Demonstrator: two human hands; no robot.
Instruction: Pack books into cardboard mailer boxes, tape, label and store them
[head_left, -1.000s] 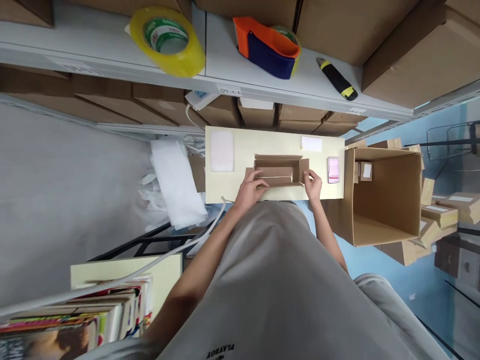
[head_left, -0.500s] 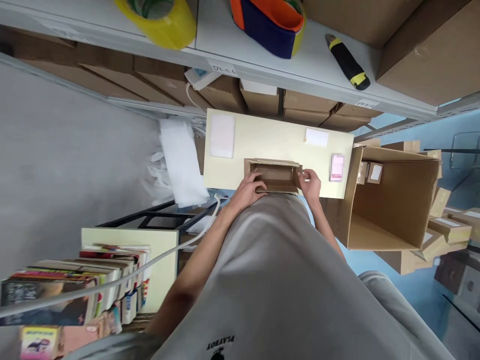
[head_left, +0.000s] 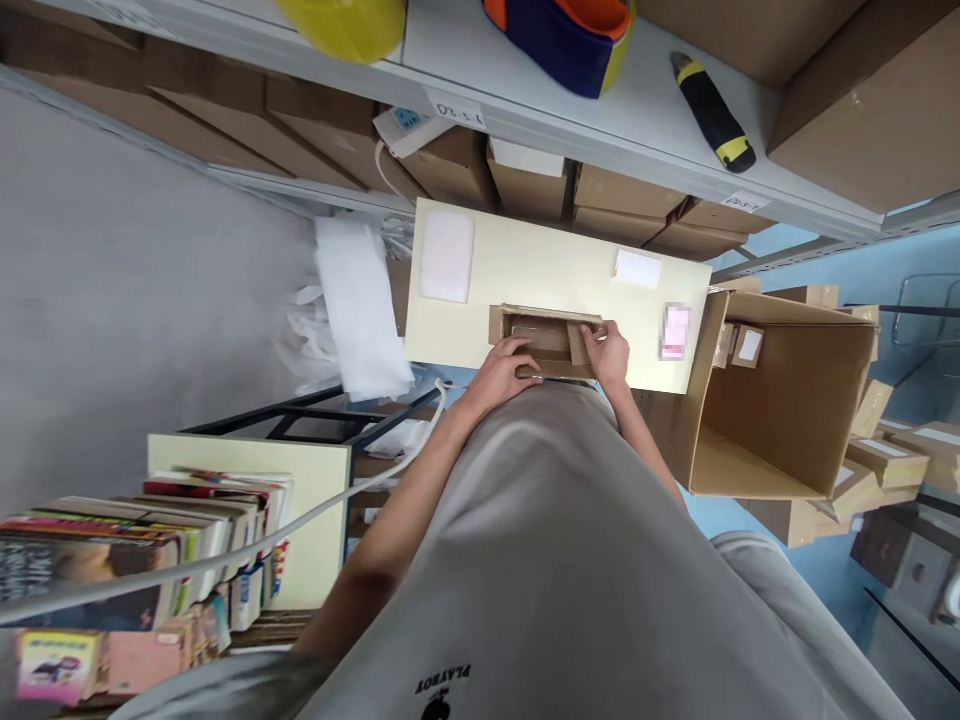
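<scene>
A small brown cardboard box [head_left: 541, 330] lies open on a pale yellow table [head_left: 540, 268] far below me. My left hand [head_left: 504, 366] rests on the box's near left edge with its fingers curled over the rim. My right hand [head_left: 604, 352] presses the right end flap inward, fingers bent onto the cardboard. A white sheet [head_left: 446, 255] lies at the table's back left, a white label [head_left: 637, 268] at the back right and a pink card [head_left: 676, 331] near the right edge.
A big open carton [head_left: 780, 400] stands right of the table, smaller boxes [head_left: 892, 450] beyond it. The grey shelf [head_left: 637, 130] above holds yellow tape [head_left: 352, 20], an orange and blue tape dispenser [head_left: 562, 35] and a utility knife [head_left: 712, 110]. White foam wrap [head_left: 360, 310] and books [head_left: 150, 560] lie left.
The box's side flaps have been folded in and it looks narrower. My right hand moved left onto the right flap. The view tilted, so the shelf slid upward.
</scene>
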